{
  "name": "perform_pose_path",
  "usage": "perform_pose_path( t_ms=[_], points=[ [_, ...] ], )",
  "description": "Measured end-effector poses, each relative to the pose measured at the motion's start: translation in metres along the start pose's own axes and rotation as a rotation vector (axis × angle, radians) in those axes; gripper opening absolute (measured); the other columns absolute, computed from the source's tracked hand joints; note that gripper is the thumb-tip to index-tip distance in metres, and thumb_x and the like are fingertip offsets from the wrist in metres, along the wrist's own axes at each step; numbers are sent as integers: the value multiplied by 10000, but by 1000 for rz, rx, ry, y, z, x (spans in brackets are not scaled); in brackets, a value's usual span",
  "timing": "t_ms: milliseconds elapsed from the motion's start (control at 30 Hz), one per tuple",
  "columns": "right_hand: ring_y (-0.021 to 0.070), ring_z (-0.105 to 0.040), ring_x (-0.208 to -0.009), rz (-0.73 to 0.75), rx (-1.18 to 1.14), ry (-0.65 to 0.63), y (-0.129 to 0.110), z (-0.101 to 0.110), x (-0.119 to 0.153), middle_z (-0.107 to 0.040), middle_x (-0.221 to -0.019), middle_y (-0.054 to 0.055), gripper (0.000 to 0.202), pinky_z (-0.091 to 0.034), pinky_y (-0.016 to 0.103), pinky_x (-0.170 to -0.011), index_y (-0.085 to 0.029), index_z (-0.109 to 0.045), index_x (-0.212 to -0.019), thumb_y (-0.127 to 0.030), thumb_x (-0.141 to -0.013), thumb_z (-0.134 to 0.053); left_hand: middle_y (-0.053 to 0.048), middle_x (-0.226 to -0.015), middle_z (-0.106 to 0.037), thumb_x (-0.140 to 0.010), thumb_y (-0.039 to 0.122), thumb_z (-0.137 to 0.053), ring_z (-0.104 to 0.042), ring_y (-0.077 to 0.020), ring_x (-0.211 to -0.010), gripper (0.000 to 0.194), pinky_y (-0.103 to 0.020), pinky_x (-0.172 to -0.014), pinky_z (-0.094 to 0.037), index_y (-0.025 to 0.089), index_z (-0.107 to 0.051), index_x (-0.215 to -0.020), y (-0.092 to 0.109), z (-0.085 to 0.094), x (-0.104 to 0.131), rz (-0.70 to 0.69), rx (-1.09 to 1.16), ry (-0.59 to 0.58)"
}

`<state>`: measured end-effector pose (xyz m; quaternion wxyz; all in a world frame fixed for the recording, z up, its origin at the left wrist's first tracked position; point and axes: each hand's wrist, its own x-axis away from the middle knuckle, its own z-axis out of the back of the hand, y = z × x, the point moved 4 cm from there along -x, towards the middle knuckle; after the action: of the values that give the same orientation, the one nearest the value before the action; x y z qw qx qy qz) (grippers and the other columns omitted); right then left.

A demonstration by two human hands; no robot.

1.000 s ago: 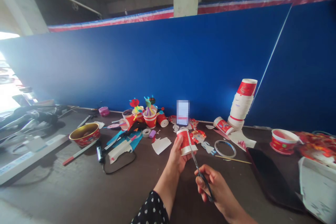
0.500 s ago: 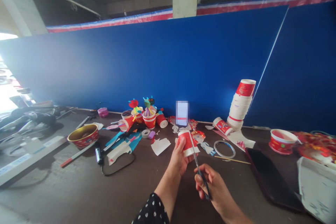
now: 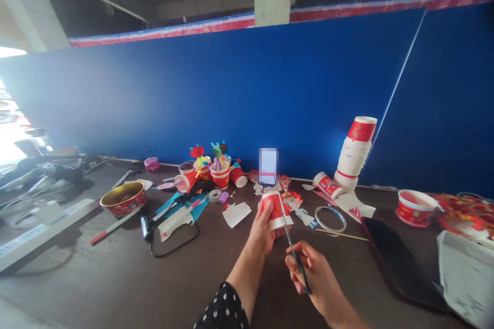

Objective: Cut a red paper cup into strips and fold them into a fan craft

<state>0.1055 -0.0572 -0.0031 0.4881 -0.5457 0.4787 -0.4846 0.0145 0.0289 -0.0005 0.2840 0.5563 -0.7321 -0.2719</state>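
Note:
A red and white paper cup (image 3: 272, 211) is gripped in my left hand (image 3: 263, 231), thumb on its near left side and fingers behind it. My right hand (image 3: 311, 272) is closed round the dark handles of a pair of scissors (image 3: 290, 239). The scissor blades lie against the right side of the cup, pointing up and away from me. Whether they have cut into the wall I cannot tell. Just beyond the cup, a phone (image 3: 267, 167) with a blurred screen stands upright among paper scraps.
A tall stack of paper cups (image 3: 353, 157) leans at the back right, with a roll of tape (image 3: 330, 219) before it. A dark tablet-like slab (image 3: 401, 262) lies right. Leftward are decorated cups (image 3: 219, 177), a glue gun (image 3: 179, 223), a gold-lined bowl (image 3: 123, 199) and a power strip (image 3: 46, 234).
Almost nothing differs. Both hands keep their grip on the cup and the scissors, and the scissor blades stay at the cup's right side with only a slight shift.

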Motion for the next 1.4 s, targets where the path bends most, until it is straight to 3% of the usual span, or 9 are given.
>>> perform_pose_path(
  t_ms=[233,867,1400],
  points=[
    [42,-327,-359,-17,6,12,2,1,0,-437,-471,-93,428,-275,184,-349,-194,-480,-718,-540,-598,-700,-59,-814,-635,-758,475,-610,-596,-170,-569,525,-287,-519,-484,202,-466,-1183,2,0,0,24,-42,19],
    [48,-368,-332,-46,79,37,-7,2,5,-470,-444,-76,468,-284,185,-344,-188,-487,-698,-603,-591,-673,-63,-816,-645,-756,443,-607,-613,-188,-600,467,-309,-560,-496,190,-496,-1133,0,0,0,40,-42,43],
    [47,-399,-377,13,12,15,-12,4,5,-487,-506,-71,418,-284,191,-397,-190,-448,-701,-543,-659,-667,-66,-767,-638,-755,389,-628,-600,-188,-583,469,-328,-554,-506,168,-502,-1149,-8,-8,3,59,-7,-45]
  ],
)
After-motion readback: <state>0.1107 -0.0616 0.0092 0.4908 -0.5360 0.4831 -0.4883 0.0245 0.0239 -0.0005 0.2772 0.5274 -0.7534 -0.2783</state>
